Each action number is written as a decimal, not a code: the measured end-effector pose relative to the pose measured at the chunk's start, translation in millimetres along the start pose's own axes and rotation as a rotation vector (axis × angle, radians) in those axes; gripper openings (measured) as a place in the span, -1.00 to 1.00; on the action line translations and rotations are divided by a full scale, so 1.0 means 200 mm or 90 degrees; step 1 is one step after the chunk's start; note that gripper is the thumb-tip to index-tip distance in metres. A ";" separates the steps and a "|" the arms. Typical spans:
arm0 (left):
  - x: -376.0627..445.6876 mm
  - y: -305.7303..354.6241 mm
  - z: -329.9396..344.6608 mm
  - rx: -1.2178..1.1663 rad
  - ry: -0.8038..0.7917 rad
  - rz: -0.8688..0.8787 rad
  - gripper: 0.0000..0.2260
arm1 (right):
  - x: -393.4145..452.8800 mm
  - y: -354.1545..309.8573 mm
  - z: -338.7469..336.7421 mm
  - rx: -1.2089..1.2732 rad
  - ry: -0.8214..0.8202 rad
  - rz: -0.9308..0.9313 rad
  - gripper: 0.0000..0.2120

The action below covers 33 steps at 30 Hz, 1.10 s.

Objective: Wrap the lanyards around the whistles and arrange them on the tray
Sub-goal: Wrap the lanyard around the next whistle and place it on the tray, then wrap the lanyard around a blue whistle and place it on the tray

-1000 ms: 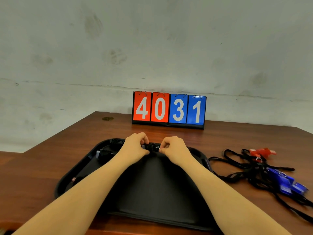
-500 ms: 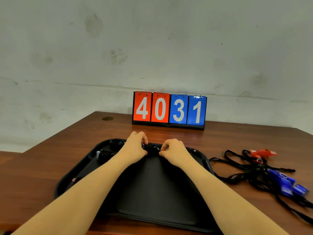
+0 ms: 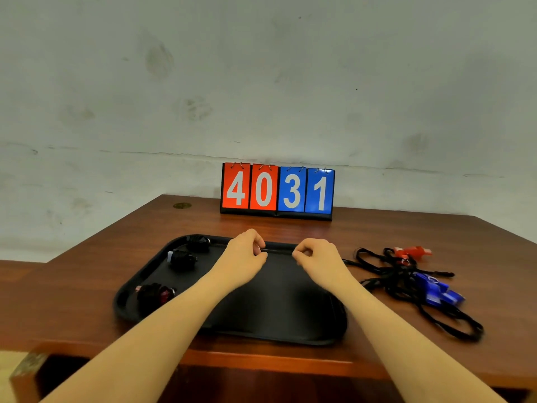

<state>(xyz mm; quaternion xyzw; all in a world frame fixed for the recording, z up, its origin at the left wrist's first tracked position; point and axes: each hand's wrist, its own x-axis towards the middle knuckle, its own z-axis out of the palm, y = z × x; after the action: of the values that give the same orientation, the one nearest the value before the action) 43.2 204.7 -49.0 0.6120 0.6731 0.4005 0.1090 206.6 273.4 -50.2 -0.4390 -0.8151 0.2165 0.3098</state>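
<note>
Single head view, looking forward and down, close over the black plastic tray (image 3: 139, 274), brown wooden table (image 3: 87, 286) edge at six o'clock.

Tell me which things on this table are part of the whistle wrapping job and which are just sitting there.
Part of the job:
black tray
wrapped whistles
red whistle
blue whistles
loose lanyards
lanyard stretched between left hand and right hand

Just lying about:
score flip board

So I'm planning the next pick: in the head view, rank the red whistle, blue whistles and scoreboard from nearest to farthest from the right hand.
From the right hand:
1. Red whistle, to its right, past the lanyard tangle.
2. Blue whistles, right and nearer the person; close to the red one's rank.
3. Scoreboard, at the wall behind.
</note>
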 end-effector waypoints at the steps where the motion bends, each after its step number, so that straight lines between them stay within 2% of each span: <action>1: -0.01 0.03 0.02 -0.003 -0.015 0.003 -0.90 | -0.03 0.02 -0.03 -0.004 0.009 0.003 -0.89; 10: -0.11 0.36 0.29 -0.002 -0.079 0.080 -0.95 | -0.27 0.28 -0.34 -0.090 0.069 0.044 -0.88; 15: -0.12 0.52 0.49 -0.005 -0.122 0.117 -0.94 | -0.38 0.43 -0.53 -0.213 0.120 0.080 -0.76; 20: -0.11 0.66 0.67 -0.005 -0.155 0.149 -0.93 | -0.43 0.58 -0.65 -0.311 0.069 0.100 -0.66; 24: -0.09 0.73 0.80 0.008 -0.167 0.151 -0.95 | -0.42 0.64 -0.69 -0.282 0.031 0.124 -0.65; 27: -0.09 0.77 0.85 0.015 -0.163 0.140 -0.87 | -0.41 0.66 -0.70 -0.230 0.021 0.135 -0.65; 33: -0.06 0.79 0.92 0.047 -0.171 0.126 -0.70 | -0.39 0.66 -0.72 -0.205 -0.039 0.077 -0.67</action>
<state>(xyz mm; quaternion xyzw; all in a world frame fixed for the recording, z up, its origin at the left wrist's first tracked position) 280.2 257.7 -67.7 0.7270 0.6031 0.2988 0.1356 415.6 286.4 -54.8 -0.5244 -0.8204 0.1143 0.1972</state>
